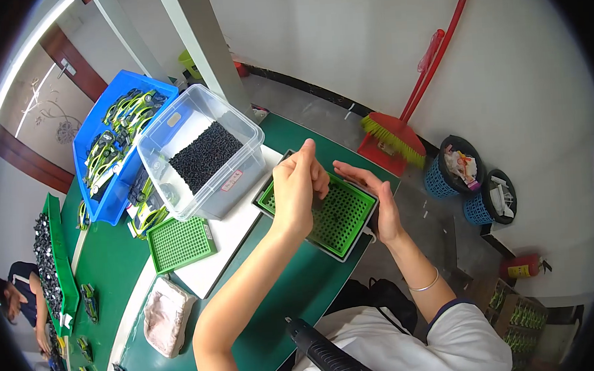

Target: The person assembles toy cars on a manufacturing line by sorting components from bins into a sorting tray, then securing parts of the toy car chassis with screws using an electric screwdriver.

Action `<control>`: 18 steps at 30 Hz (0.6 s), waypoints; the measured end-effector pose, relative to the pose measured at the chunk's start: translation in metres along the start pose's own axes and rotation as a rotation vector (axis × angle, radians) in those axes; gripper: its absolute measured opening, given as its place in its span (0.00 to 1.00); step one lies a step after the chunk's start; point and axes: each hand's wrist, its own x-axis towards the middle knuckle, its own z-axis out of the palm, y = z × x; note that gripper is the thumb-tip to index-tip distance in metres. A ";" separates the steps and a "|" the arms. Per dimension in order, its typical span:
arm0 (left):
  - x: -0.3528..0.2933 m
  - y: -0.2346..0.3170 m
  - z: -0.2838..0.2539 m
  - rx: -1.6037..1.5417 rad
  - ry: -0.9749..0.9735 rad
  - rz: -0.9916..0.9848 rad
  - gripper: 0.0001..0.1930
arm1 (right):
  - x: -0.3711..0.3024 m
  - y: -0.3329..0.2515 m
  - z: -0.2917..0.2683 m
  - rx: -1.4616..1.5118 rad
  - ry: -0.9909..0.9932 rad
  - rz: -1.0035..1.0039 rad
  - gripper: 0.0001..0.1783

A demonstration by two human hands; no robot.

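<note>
A green perforated tray [339,218] with rows of small holes sits in a dark frame at the table's edge in front of me. Over its left part is my left hand [296,189], its fingers curled in; whatever they may hold is hidden. My right hand [383,204] is at the tray's right edge, fingers stretched out and thumb side up. It looks to be against the rim, though contact is hard to tell. Beyond the tray stands a clear plastic bin [208,150] with many small black pieces [205,155].
A second green perforated tray [180,244] lies left, near a whitish block-shaped dish [166,318]. A blue bin [99,196] holds green-and-black parts. A black handheld tool [326,352] is close to my body. A co-worker [27,290] is far left. Wastebaskets [440,178] and a dustpan [392,143] stand right.
</note>
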 end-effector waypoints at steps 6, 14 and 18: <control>-0.002 0.001 -0.016 0.457 -0.080 0.176 0.23 | 0.000 -0.003 -0.001 -0.023 -0.012 -0.013 0.40; -0.033 -0.003 -0.040 1.477 -0.210 0.797 0.21 | 0.000 -0.006 0.001 -0.064 -0.030 0.011 0.39; -0.056 -0.010 -0.033 1.613 -0.417 0.785 0.37 | -0.001 -0.005 0.001 -0.059 -0.009 0.040 0.40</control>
